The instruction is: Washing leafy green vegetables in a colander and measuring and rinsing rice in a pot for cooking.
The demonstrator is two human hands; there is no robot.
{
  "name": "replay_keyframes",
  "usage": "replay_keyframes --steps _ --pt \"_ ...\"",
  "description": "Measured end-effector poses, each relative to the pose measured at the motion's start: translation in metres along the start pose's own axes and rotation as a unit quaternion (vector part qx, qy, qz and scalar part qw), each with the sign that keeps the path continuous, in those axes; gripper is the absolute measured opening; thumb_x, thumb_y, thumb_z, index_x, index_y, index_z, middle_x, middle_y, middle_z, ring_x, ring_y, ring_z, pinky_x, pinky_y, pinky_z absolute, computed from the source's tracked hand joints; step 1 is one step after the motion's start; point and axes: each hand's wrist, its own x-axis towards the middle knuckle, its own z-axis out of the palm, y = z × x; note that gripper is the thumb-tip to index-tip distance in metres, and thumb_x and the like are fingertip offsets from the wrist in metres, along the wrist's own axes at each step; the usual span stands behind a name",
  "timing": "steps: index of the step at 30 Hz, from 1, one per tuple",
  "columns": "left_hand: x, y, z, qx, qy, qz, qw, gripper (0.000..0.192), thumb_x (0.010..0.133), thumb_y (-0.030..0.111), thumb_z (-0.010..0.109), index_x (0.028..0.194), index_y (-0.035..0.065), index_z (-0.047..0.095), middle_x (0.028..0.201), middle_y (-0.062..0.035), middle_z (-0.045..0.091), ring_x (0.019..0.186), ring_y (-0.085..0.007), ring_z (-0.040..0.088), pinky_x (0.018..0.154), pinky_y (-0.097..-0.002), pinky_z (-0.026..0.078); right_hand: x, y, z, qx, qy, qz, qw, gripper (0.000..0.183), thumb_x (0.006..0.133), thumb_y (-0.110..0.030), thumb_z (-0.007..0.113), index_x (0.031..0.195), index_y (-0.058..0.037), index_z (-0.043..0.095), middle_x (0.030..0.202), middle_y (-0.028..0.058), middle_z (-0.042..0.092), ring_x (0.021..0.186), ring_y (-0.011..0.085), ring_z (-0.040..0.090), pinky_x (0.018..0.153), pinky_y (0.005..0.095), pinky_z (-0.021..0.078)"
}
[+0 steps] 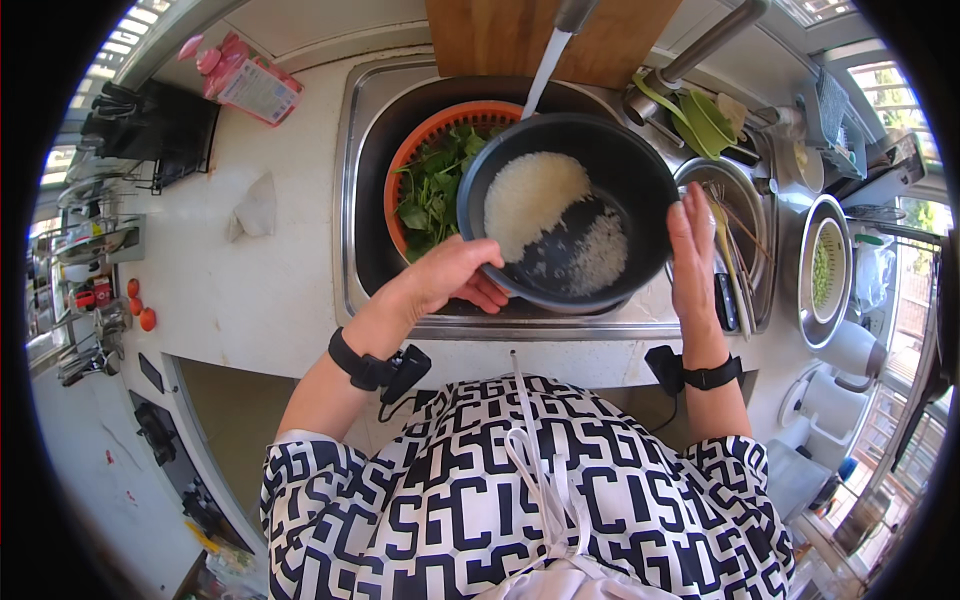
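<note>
A dark round pot (637, 172) is held over the sink, with white rice grains (536, 199) in two patches on its bottom. My left hand (457, 277) grips the pot's lower left rim, thumb on top and fingers underneath. Against the pot's right side rests my right hand (691, 240), its fingers straight and close together. Water (545, 71) runs from the metal faucet (576, 13) down to the pot's far rim; exactly where it lands is hidden. Behind and left of the pot, an orange colander (397, 169) with green leaves (431, 199) stands in the steel sink (367, 274).
A wooden board (495, 37) leans behind the sink. On the right are a metal bowl (761, 202) with utensils, a green strainer (705, 124) and a basin (806, 300) holding a colander. A pink bottle (259, 90) and a cloth (255, 208) are on the left counter.
</note>
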Motion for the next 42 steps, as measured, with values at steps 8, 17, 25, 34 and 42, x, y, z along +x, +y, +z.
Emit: replay_keyframes --steps 8,17,25,34,42 --pt "0.01 0.037 -0.034 0.049 0.096 0.034 0.994 0.033 0.078 0.02 0.048 0.097 -0.0053 0.057 0.085 -0.0153 0.063 0.07 -0.0258 0.063 0.066 -0.0353 0.054 0.013 -0.022 0.04 0.202 -0.214 0.287 0.912 0.045 0.083 -0.022 0.053 0.122 -0.0099 0.035 0.106 0.0101 0.052 0.088 0.0213 0.058 0.071 0.0419 0.0512" --pt "0.01 0.023 -0.014 0.063 0.132 0.046 0.988 0.03 0.077 0.016 0.049 0.099 -0.0037 0.056 0.088 -0.0131 0.064 0.074 -0.0218 0.064 0.065 -0.035 0.055 0.014 -0.015 0.038 0.241 -0.21 0.28 0.905 0.049 0.072 -0.002 0.047 0.121 -0.0029 0.038 0.102 0.0127 0.052 0.084 0.026 0.059 0.062 0.0413 0.0566" --pt "0.015 0.042 -0.033 -0.018 0.116 0.08 0.99 0.034 0.077 0.014 0.045 0.105 -0.0055 0.052 0.094 -0.0141 0.063 0.08 -0.0251 0.065 0.065 -0.0384 0.057 0.027 -0.02 0.067 0.237 -0.174 0.278 0.914 0.056 0.072 -0.003 0.048 0.126 -0.0061 0.033 0.103 0.0131 0.052 0.085 0.0256 0.059 0.059 0.0386 0.0571" --pt "0.026 0.042 -0.029 -0.03 0.121 0.108 0.986 0.031 0.076 0.011 0.047 0.102 -0.006 0.053 0.09 -0.0156 0.063 0.075 -0.0283 0.064 0.063 -0.0373 0.056 0.039 -0.031 0.057 0.221 -0.166 0.263 0.924 0.04 0.073 -0.001 0.046 0.112 0.0035 0.046 0.101 0.0144 0.055 0.086 0.0271 0.06 0.064 0.0399 0.0582" --pt "0.016 0.014 -0.004 -0.052 0.174 0.109 0.977 0.028 0.078 0.009 0.047 0.1 -0.0058 0.054 0.088 -0.0146 0.063 0.073 -0.0264 0.064 0.063 -0.0386 0.056 0.032 -0.023 0.039 0.189 -0.231 0.263 0.917 0.052 0.071 -0.005 0.047 0.122 -0.0036 0.04 0.098 0.011 0.056 0.076 0.0235 0.06 0.059 0.0376 0.0563"
